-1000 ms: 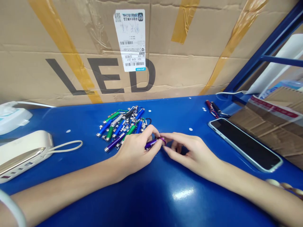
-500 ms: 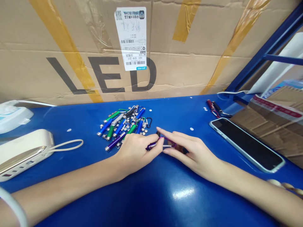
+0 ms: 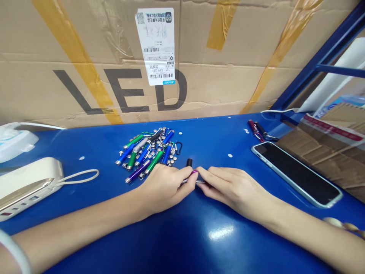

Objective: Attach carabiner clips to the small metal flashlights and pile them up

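Observation:
My left hand [image 3: 165, 186] is closed around a small purple keychain flashlight [image 3: 191, 177] low over the blue table [image 3: 185, 236]. My right hand [image 3: 230, 186] meets it from the right, its fingertips pinched on the flashlight's silver end. A small black cap [image 3: 189, 162] stands on the table just beyond the two hands. A pile of several green, blue, purple and silver keychain flashlights with button cells [image 3: 149, 152] lies just behind my left hand.
A smartphone [image 3: 295, 173] lies face up at the right, with two more flashlights [image 3: 258, 130] behind it. A white power bank with a loop [image 3: 28, 184] and a white case [image 3: 14, 139] sit at the left. A large cardboard box marked LED [image 3: 182, 57] walls the back.
Both hands drew a little toward me and lowered onto the table. My right fingers, stretched past the flashlight before, now pinch its end. The black cap now shows on the table.

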The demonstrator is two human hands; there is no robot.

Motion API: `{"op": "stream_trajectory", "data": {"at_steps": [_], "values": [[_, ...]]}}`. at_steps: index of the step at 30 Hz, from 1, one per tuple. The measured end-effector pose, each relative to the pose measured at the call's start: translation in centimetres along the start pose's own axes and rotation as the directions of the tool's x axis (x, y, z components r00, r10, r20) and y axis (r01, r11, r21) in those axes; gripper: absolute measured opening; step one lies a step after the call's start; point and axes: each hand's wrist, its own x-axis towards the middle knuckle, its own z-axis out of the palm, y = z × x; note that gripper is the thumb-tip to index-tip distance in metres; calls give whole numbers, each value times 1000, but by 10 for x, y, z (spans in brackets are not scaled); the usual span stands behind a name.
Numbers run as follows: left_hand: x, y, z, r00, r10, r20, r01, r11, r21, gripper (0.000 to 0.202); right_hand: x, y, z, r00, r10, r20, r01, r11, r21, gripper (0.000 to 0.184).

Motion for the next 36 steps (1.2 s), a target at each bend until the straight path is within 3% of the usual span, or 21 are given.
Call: {"op": "stream_trajectory", "data": {"at_steps": [9,18,27,36], "values": [[0,2,-1,1000,-4,-14,4,1000,-4,35,-2,1,3,999,9,-37,-7,999,39,22],[2,4,-1,995,-94,-31,94,995,26,38,1,0,2,974,226,17,-214,892,399,17],[3,10,-6,979,-202,9,203,977,-65,21,1,7,0,943,322,-88,-289,919,269,19],[1,8,-3,997,-71,-36,71,997,5,20,-2,7,3,959,243,-144,-213,958,194,13]]}}
